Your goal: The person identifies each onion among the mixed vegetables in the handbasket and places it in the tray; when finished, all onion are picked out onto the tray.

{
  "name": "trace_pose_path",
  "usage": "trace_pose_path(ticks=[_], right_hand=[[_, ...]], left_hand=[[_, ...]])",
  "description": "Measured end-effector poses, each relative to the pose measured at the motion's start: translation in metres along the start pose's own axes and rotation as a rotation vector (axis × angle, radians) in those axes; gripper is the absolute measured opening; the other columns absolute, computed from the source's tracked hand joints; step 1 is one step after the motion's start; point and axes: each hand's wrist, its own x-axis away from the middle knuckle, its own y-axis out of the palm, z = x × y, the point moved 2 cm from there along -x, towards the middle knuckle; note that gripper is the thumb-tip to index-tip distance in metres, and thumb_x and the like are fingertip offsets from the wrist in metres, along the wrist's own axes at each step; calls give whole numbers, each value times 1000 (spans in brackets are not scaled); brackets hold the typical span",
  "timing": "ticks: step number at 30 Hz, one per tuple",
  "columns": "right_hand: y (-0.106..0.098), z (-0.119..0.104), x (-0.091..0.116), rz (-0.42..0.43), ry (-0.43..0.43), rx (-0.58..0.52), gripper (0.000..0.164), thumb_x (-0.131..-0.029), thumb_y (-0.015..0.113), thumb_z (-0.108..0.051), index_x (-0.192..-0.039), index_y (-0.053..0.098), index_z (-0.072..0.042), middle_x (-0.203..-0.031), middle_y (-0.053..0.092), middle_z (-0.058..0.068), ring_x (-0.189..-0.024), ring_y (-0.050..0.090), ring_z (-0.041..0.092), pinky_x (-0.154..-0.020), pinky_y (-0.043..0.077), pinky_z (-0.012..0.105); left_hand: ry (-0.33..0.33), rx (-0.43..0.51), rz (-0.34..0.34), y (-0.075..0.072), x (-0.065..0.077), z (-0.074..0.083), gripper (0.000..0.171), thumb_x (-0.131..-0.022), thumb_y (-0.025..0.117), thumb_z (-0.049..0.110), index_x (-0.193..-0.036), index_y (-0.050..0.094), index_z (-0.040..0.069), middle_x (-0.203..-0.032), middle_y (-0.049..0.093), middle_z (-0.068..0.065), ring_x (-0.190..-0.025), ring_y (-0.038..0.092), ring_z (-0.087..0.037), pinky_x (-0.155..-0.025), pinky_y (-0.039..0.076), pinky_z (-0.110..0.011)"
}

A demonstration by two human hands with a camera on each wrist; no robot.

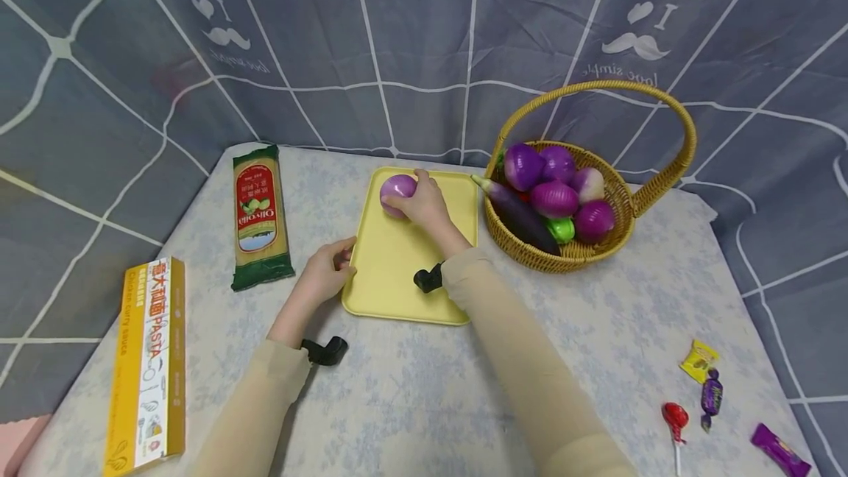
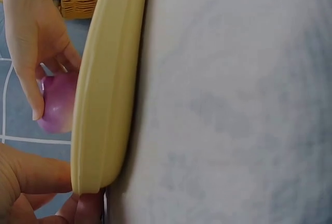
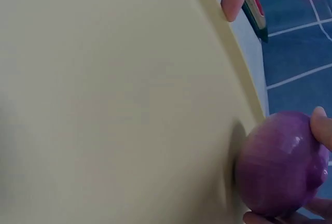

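Note:
A yellow tray (image 1: 391,278) lies in the middle of the table in the head view. My left hand (image 1: 326,271) grips its left edge; in the left wrist view, fingers (image 2: 46,176) lie on both sides of the rim. Over the tray's far left corner, my right hand (image 1: 427,206) holds a purple onion (image 1: 397,193) between thumb and fingers. The right wrist view shows this onion (image 3: 280,164) close over the tray surface (image 3: 119,94); whether it touches cannot be told.
Right of the tray stands a wicker basket (image 1: 553,262) with several purple onions, an eggplant (image 1: 523,219) and a green vegetable (image 1: 561,230). At left lie a pasta packet (image 1: 258,216) and a yellow box (image 1: 146,366). Wrapped candies (image 1: 712,397) and a red lollipop (image 1: 675,417) lie front right.

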Motion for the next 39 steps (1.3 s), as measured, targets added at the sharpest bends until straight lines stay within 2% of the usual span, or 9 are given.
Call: trace_pose_path(ticks=[6, 17, 23, 28, 33, 39], right_hand=[[5, 3, 1, -24, -21, 44, 79, -94, 63, -45, -151, 31, 0, -141, 47, 22, -128, 51, 34, -108, 44, 43], [2, 5, 4, -46, -11, 30, 77, -94, 65, -42, -150, 34, 0, -145, 45, 22, -134, 47, 33, -111, 41, 43], [-8, 2, 15, -18, -27, -35, 68, -95, 65, -33, -149, 38, -2, -144, 46, 20, -132, 48, 33, -109, 43, 42], [-36, 0, 35, 64, -78, -138, 55, -96, 64, -26, -143, 47, -4, -143, 50, 16, -129, 51, 32, -106, 46, 40], [-75, 5, 61, 148, -173, -239, 37, -97, 64, -21, -129, 61, -4, -130, 62, 12, -121, 58, 26, -103, 49, 37], [-125, 19, 91, 250, -218, -276, 30, -96, 65, -19, -122, 66, -4, -121, 68, 12, -112, 64, 23, -98, 51, 38]], left_hand=[[-15, 52, -14, 2, 2, -1, 57, -94, 57, -2, -148, 41, 0, -111, 54, -18, -88, 49, -21, -70, 39, -27], [-22, 59, -19, 3, -3, -1, 57, -94, 57, -2, -148, 42, 1, -113, 57, -18, -91, 50, -21, -71, 41, -26], [-30, 70, -27, 1, -1, -1, 57, -95, 57, -1, -149, 41, 1, -114, 56, -19, -91, 50, -21, -72, 41, -27], [-38, 58, -26, -1, 1, -3, 57, -95, 57, 0, -149, 41, 3, -114, 57, -18, -91, 50, -22, -74, 41, -28], [-28, 62, -20, -1, 2, -3, 57, -94, 57, 0, -149, 41, 1, -112, 57, -19, -90, 50, -22, -73, 40, -29], [-30, 50, -20, 2, 0, -2, 56, -94, 57, 0, -148, 42, 1, -111, 56, -18, -89, 50, -22, -71, 40, -29]])
